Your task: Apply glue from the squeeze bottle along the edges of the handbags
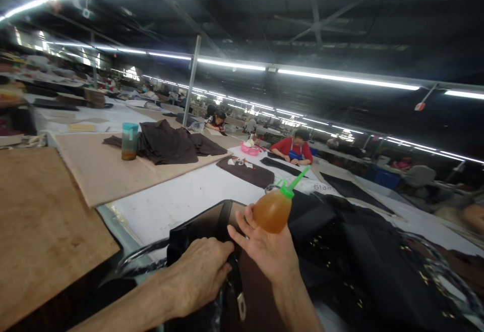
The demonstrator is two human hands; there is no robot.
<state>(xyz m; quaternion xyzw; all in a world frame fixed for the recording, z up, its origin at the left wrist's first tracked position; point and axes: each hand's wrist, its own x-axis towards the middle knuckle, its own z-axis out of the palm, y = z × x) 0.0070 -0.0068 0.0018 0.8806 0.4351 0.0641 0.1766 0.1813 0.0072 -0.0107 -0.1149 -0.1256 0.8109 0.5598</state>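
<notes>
My right hand (264, 246) is raised with its palm up, fingers holding a round amber squeeze bottle (271, 211) that has a green cap and a long green nozzle pointing up and right. My left hand (200, 274) lies knuckles up on a dark brown bag (212, 226) in front of me, its fingers curled round the bag's black strap and edge. A metal buckle (241, 306) hangs from the strap just below that hand. Black fabric (359, 251) is heaped to the right of both hands.
A long white table (181, 196) runs away from me. Plywood boards (45, 221) lie on the left, with a teal-lidded jar (129, 141) and dark brown cloth (170, 143) farther back. Other people sit at tables in the distance, one in a red top (293, 149).
</notes>
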